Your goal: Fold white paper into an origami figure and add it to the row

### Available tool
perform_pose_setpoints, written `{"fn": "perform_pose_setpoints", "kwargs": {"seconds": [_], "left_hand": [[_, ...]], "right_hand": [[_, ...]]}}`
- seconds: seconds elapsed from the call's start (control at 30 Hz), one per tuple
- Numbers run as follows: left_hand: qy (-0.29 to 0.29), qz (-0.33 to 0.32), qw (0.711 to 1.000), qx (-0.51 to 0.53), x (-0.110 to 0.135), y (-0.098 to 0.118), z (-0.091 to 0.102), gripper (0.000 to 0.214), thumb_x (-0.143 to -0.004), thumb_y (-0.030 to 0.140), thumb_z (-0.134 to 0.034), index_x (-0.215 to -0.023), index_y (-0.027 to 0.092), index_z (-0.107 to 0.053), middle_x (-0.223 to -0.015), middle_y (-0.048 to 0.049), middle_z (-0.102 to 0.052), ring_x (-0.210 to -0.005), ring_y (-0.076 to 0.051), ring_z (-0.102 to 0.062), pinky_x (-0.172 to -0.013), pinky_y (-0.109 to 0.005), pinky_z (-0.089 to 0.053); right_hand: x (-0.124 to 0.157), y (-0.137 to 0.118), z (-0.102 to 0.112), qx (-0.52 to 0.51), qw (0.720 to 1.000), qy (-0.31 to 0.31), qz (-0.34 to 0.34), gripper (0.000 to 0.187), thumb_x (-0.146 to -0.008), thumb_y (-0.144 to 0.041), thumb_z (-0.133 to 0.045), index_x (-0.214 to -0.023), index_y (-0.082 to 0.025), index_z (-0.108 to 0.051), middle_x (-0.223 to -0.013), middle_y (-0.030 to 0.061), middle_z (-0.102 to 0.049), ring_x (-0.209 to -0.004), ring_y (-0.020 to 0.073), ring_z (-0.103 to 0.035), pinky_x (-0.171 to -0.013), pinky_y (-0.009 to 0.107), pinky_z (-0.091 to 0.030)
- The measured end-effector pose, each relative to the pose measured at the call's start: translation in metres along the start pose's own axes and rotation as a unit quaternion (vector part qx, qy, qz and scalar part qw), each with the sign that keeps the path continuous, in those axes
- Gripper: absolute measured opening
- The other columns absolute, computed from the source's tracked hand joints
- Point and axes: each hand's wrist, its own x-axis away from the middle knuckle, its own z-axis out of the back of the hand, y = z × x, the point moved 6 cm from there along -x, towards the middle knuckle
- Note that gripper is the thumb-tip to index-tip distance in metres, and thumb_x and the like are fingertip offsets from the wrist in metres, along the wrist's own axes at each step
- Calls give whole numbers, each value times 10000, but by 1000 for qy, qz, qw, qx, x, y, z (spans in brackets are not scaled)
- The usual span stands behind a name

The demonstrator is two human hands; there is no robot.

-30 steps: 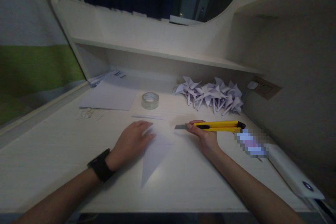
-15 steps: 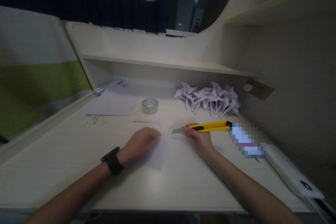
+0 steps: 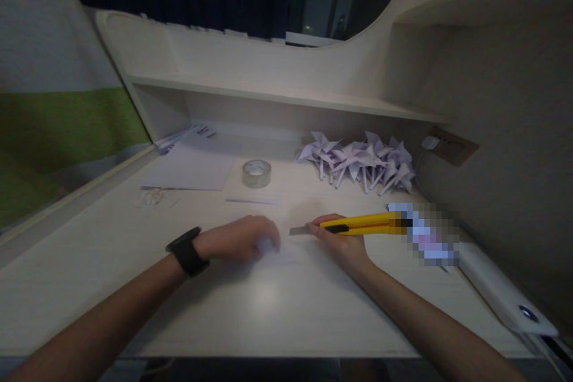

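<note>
**Knife in the right hand, left hand on a paper piece at mid-tabletop**

The right hand (image 3: 344,243) is closed around a yellow utility knife (image 3: 362,224). Thumb and fingers wrap the front of the handle. The knife lies nearly level, just above the tabletop (image 3: 111,274). Its grey blade (image 3: 298,230) is slid out and points left, towards the other hand.

The left hand (image 3: 244,240) is palm down with the fingers curled. It rests on a pale piece of paper (image 3: 283,258) near the middle of the tabletop. The fingertips are blurred, so it cannot be told whether they pinch the paper or only press on it. A black wristband (image 3: 185,250) sits on that wrist. The blade tip is just beside the left fingertips, and a small gap shows between them. The paper lies flat, partly under the left hand and below the blade.

Farther back:
- A thin white paper strip (image 3: 253,200) lies flat, just beyond the left hand.
- A roll of clear tape (image 3: 256,173) lies flat behind the strip.
- A spread of white sheets (image 3: 192,164) is at far left, with small pale scraps (image 3: 152,197) near its front edge.
- A heap of folded paper pinwheels (image 3: 358,161) is at far right, under the shelf (image 3: 277,95).

A wall socket (image 3: 450,146) is set into the right side panel. A long white device (image 3: 505,292) lies along the right edge of the tabletop, near the right forearm.
</note>
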Motion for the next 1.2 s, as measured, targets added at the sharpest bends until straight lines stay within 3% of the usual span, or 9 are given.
{"fn": "perform_pose_setpoints", "kwargs": {"seconds": [0.17,0.27,0.37,0.57,0.7,1.2], "left_hand": [[-8,-5,1000,-6,-11,-3,-7,459,-686,15,-577,-1101,210,-605,-1082,-43,-638,-977,-203,-572,-884,-342,-429],[23,-6,1000,10,-12,-12,-13,272,-785,222,-672,-1053,215,-629,-1016,-35,-642,-929,-193,-573,-839,-313,-418],[55,3,998,4,-13,-22,-22,215,-797,380,-702,-928,211,-675,-901,-27,-638,-865,-190,-566,-785,-302,-401],[94,-26,995,-17,-15,-20,-26,203,-826,382,-685,-970,240,-694,-936,-34,-650,-890,-198,-563,-795,-321,-378],[85,-42,995,-36,-14,-17,-27,133,-876,346,-631,-928,243,-698,-947,-20,-660,-901,-188,-564,-818,-324,-365],[83,-57,994,-35,-16,-29,-36,135,-864,371,-642,-946,293,-717,-970,-6,-649,-884,-167,-566,-796,-314,-360]], "right_hand": [[7,-12,1,19,999,-23,35,147,-703,-339,-771,-763,-215,-720,-775,34,-721,-721,190,-673,-669,292,-564],[10,-15,1,35,998,-36,43,133,-720,-328,-765,-775,-212,-726,-794,45,-736,-721,194,-686,-656,284,-572],[13,-15,-1,52,995,-70,55,109,-742,-303,-755,-794,-209,-738,-818,53,-752,-730,197,-702,-670,282,-583],[18,-16,-6,86,985,-112,102,75,-749,-271,-756,-800,-216,-750,-806,49,-756,-722,212,-714,-649,296,-598],[19,-18,-9,91,981,-120,123,101,-790,-321,-714,-799,-224,-743,-798,48,-751,-693,212,-708,-637,321,-604],[19,-13,-11,74,975,-161,135,141,-811,-356,-694,-862,-237,-751,-789,50,-743,-666,212,-692,-580,336,-604]]}}
